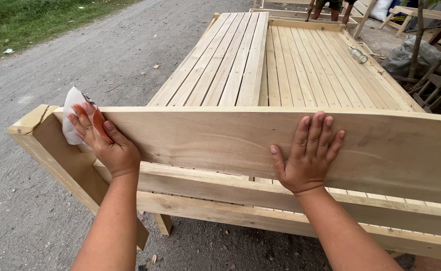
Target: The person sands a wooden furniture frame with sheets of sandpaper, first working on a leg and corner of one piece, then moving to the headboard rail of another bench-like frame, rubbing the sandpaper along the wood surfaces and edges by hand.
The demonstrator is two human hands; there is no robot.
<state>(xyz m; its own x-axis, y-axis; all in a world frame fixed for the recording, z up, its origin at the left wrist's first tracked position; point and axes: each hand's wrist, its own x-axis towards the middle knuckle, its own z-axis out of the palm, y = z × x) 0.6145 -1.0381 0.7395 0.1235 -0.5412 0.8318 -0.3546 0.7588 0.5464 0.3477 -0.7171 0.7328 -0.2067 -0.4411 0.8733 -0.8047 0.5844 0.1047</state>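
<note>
Left hand: sandpaper held against board, left of frame.
Right hand: flat, fingers spread, bracing board.
Progress: board face looks smooth; how much is left cannot be told.

Head cam looks down, close over wood board, facing fwd along slatted bed frame.

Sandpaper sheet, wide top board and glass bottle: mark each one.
Sandpaper sheet (74,120): head view, on its white backing beside the left hand's fingers.
Wide top board (205,140): head view, bare face between the hands.
Glass bottle (358,54): head view, mid-body, lying on the slats.
</note>
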